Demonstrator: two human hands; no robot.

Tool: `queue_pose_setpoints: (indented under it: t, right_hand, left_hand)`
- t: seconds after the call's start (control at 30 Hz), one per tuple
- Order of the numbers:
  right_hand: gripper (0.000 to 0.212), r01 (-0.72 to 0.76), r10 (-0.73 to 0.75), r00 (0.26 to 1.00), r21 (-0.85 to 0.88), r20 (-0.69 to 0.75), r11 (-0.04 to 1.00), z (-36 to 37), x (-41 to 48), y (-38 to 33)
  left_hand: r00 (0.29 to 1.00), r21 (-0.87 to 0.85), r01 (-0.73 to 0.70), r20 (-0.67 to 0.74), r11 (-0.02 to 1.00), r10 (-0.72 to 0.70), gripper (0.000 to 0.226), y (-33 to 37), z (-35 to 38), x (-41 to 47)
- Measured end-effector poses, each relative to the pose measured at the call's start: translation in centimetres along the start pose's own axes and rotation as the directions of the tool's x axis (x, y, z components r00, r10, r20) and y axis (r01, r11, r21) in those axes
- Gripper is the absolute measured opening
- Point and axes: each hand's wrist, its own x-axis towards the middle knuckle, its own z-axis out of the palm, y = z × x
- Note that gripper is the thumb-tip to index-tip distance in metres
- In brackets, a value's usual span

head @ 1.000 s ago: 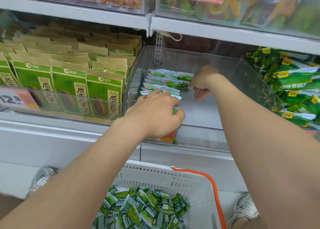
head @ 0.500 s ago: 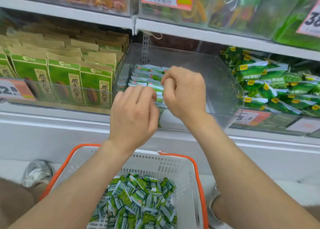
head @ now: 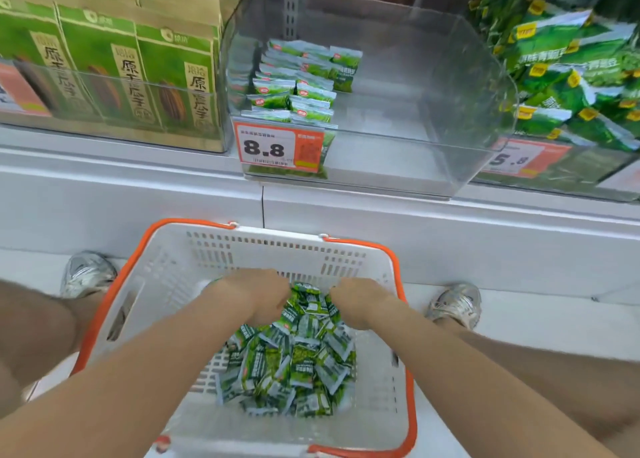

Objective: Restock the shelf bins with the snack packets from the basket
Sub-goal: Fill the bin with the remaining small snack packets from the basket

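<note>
- Hands first: left hand [head: 258, 300] and right hand [head: 360, 302] are both down in the basket [head: 180, 277], at the far end of the pile.
- Backs of both hands face the camera and the fingers point down into the pile, out of sight. Cannot tell whether either grip is clamped on packets or just resting on them.
- The two hands are near each other but apart, with a few packets poking up between them.
- Snack packets [head: 294, 364]: small, green and white, in a loose heap in the middle of the basket floor. The heap touches both hands at its far edge.
- The basket is white slotted plastic with orange handles. It sits on the floor just in front of the shelf base, between the person's knees.
- Silver shoes: one [head: 88, 272] left of the basket, one [head: 457, 303] right of it.
- Shelf bin [head: 415, 87] is clear plastic, above and behind the basket. Stacked packets [head: 294, 87] of the same green kind stand in neat rows against its left wall.
- Price tag [head: 277, 148] reading 8.8 is on the bin's front left corner.
- Left neighbour bin holds upright green-and-brown bags [head: 138, 73].
- Right neighbour bin holds bigger green bags [head: 571, 77], piled at a slant. An orange tag [head: 516, 160] is on its front, print blurred.
</note>
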Motion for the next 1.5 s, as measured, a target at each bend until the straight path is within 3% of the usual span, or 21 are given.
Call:
queue_pose_setpoints:
  t: [0.1,0.23,0.3,0.37,0.43,0.53,0.6,0.7,0.73,0.8,0.87,1.0,1.07,1.13,1.23,1.33,1.5]
  right_hand:
    - [0.022,0.019,-0.003,0.982,-0.084,0.187,0.996,3.7,1.3,-1.6]
    - [0.077,0.04,-0.046,0.951,0.026,0.305,0.999,7.4,2.2,-3.5]
    - [0.087,0.041,-0.028,0.931,-0.028,0.364,0.999,8.7,2.3,-4.0]
    - [0.084,0.025,0.011,0.926,-0.092,0.377,0.995,9.5,2.5,-4.0]
    - [0.063,0.034,-0.018,0.939,-0.04,0.343,0.999,8.9,2.8,-3.7]
    - [0.003,0.03,-0.046,0.981,0.083,0.19,0.996,6.6,3.0,-2.5]
    - [0.02,0.023,-0.033,0.997,0.142,0.07,0.99,5.3,3.5,-1.6]
    - [0.016,0.036,-0.027,0.999,0.375,-0.03,0.926,3.0,3.5,-0.5]
    - [0.026,0.052,-0.03,0.998,0.461,-0.054,0.886,2.1,3.4,-0.1]
    - [0.048,0.074,-0.033,0.996,0.581,-0.081,0.811,0.1,3.0,0.7]
    - [0.052,0.114,-0.024,0.989,0.647,-0.146,0.754,-1.8,2.6,0.9]
    - [0.044,0.172,0.035,0.973,0.812,-0.23,0.557,-3.7,1.8,0.6]
    - [0.041,0.196,0.025,0.974,0.886,-0.227,0.419,-4.3,1.3,0.5]
    - [0.038,0.194,-0.008,0.979,0.926,-0.202,0.324,-5.3,0.7,0.5]
    - [0.036,0.201,0.038,0.974,0.933,-0.222,0.298,-7.2,-0.3,0.1]
    - [0.02,0.298,0.103,0.942,0.936,-0.321,0.189,-8.4,-1.1,-0.2]
    - [0.012,0.372,0.077,0.911,0.889,-0.405,0.267,-9.0,-1.2,-0.4]
  left_hand:
    - [0.999,0.035,0.03,0.043,0.999,-0.032,0.023,-0.3,1.5,1.1]
    - [0.999,-0.004,0.039,0.033,0.999,-0.039,0.022,-0.9,2.0,1.9]
    - [0.998,-0.036,0.046,0.043,0.998,-0.044,0.025,-1.2,2.0,2.0]
    - [0.999,-0.048,0.043,0.035,0.998,-0.041,0.026,-1.4,2.1,2.2]
    - [0.999,-0.049,0.045,0.027,0.998,-0.043,0.025,-1.4,2.1,2.4]
    - [0.998,-0.1,0.036,0.045,0.994,-0.032,0.025,-1.5,2.1,2.6]
    - [0.999,-0.154,0.039,0.043,0.987,-0.032,0.027,-1.6,1.9,2.6]
    - [1.0,-0.25,0.023,0.022,0.968,-0.018,0.031,-1.7,1.2,2.4]
    - [1.0,-0.295,0.02,0.01,0.955,-0.018,0.037,-1.6,0.9,2.3]
    - [0.999,-0.422,0.003,-0.031,0.907,-0.018,0.057,-1.8,0.4,2.1]
    - [0.998,-0.581,-0.01,-0.06,0.814,-0.03,0.067,-2.0,0.1,1.8]
    - [0.98,-0.883,-0.075,-0.151,0.464,-0.128,0.02,-2.7,-1.1,0.6]
    - [0.96,-0.927,-0.119,-0.199,0.355,-0.198,0.007,-3.1,-1.8,-0.5]
    - [0.943,-0.931,-0.136,-0.227,0.34,-0.244,0.008,-3.5,-2.2,-1.3]
    - [0.936,-0.944,-0.125,-0.214,0.305,-0.279,0.015,-3.7,-2.8,-2.0]
    - [0.971,-0.935,-0.058,-0.134,0.351,-0.198,0.022,-3.8,-3.6,-3.0]
    - [0.995,-0.911,-0.009,-0.049,0.413,-0.086,0.032,-3.4,-4.3,-4.2]
